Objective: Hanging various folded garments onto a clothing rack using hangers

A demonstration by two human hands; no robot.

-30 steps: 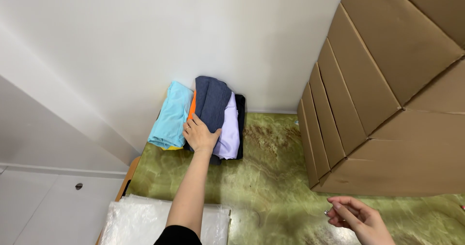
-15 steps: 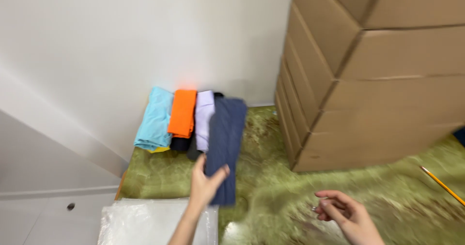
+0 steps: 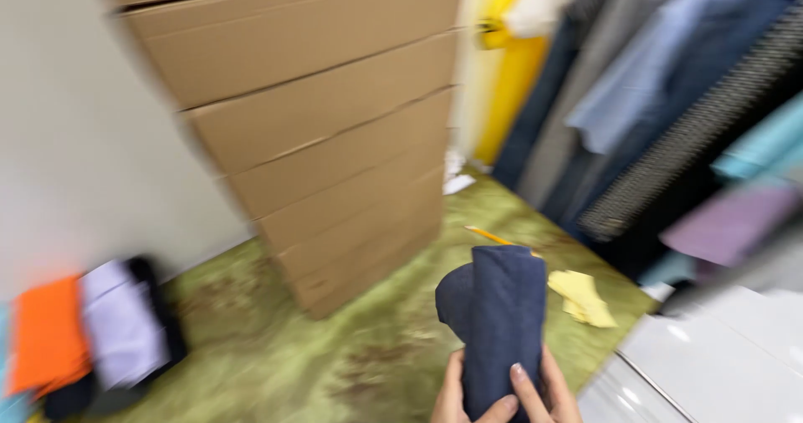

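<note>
We hold a folded navy cloth (image 3: 495, 323) upright above the green table (image 3: 276, 356), low in view. Our left hand (image 3: 452, 394) wraps its left edge, fingers curled onto it; our right hand (image 3: 548, 389) grips the right edge, fingers closed across the front. Cardboard boxes (image 3: 318, 139) stand behind, an orange cloth (image 3: 46, 344) and a lilac cloth (image 3: 121, 331) lie far left, and a yellow scrap (image 3: 581, 296) sits just right.

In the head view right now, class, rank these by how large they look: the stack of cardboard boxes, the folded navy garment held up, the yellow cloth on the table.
1. Stack of cardboard boxes, clearly largest.
2. Folded navy garment; it is nearer the camera, so it looks bigger than it is.
3. Yellow cloth, smallest.
</note>
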